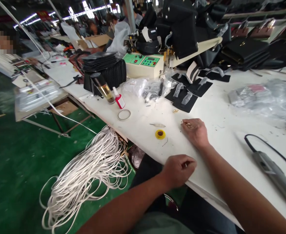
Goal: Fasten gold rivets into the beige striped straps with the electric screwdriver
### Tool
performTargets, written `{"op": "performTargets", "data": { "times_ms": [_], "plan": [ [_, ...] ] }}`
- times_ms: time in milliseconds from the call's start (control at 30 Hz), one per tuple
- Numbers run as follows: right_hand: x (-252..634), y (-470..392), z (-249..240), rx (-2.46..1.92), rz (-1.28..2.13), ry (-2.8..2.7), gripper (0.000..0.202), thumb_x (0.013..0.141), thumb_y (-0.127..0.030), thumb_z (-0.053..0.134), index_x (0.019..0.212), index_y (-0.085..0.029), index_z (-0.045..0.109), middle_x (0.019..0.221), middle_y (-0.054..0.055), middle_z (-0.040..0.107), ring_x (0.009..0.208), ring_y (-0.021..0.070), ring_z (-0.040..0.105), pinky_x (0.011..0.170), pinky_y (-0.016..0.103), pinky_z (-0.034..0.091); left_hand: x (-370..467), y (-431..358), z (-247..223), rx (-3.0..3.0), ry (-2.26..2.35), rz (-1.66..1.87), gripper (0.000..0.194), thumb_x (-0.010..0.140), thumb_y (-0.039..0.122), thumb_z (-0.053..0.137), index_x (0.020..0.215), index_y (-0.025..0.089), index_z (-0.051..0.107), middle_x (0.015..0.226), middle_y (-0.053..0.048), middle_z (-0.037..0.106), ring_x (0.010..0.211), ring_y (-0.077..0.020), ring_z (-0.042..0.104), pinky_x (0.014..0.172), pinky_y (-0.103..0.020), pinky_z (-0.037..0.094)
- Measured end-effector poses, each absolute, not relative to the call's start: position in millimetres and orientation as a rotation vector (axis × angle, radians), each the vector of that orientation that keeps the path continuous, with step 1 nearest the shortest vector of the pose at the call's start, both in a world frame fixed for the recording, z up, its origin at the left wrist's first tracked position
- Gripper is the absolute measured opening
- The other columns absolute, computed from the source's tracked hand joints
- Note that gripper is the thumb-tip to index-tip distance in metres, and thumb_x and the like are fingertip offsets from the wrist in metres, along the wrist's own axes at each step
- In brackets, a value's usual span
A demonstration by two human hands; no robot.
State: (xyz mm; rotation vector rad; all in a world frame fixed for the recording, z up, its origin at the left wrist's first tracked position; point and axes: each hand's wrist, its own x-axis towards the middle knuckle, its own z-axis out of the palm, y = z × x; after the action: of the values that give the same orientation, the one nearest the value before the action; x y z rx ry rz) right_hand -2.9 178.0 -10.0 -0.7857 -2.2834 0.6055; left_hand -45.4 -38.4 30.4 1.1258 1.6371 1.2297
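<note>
Over the table (221,113), the right hand (196,132) apparently holds small metal pieces (187,124); the left hand (178,170) is clenched.

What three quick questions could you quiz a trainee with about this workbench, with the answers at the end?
1. Which of these is nearest the red bottle?
A. The yellow roll
B. The thin ring
C. The grey tool with the black cord

2. True or false: the right hand is nearer the small gold pieces than the left hand is.

3. Fill in the colour: the control panel on the cream machine is mostly ____.

Key: 1. B; 2. true; 3. green.
</note>
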Motion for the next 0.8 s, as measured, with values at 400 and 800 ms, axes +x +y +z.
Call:
{"op": "performTargets", "data": {
  "times_ms": [400,800],
  "plan": [
    [8.8,169.7,0.0,-0.913,1.301,-1.705,0.046,0.072,-0.061,0.084,0.086,-0.017,0.081,0.086,0.008,0.078,0.073,0.0207,0.064,0.072,0.036,0.053,-48.0,-25.6,24.0,0.947,1.771,1.4,0.027,0.09,0.038,0.066,0.095,0.014,0.078,0.074,-0.002,0.071,0.069,-0.013,0.061,0.066,-0.023,0.047],
    [8.4,106.3,19.5,-0.618,2.266,-1.47,0.049,0.071,-0.044,0.091,0.113,-0.021,0.079,0.091,0.003,0.077,0.079,0.0171,0.069,0.077,0.033,0.057,-66.7,-25.4,23.3,0.551,1.84,1.757,0.037,0.081,0.044,0.076,0.105,0.018,0.065,0.081,0.0,0.067,0.064,-0.0125,0.062,0.048,-0.021,0.055]
  ]
}}
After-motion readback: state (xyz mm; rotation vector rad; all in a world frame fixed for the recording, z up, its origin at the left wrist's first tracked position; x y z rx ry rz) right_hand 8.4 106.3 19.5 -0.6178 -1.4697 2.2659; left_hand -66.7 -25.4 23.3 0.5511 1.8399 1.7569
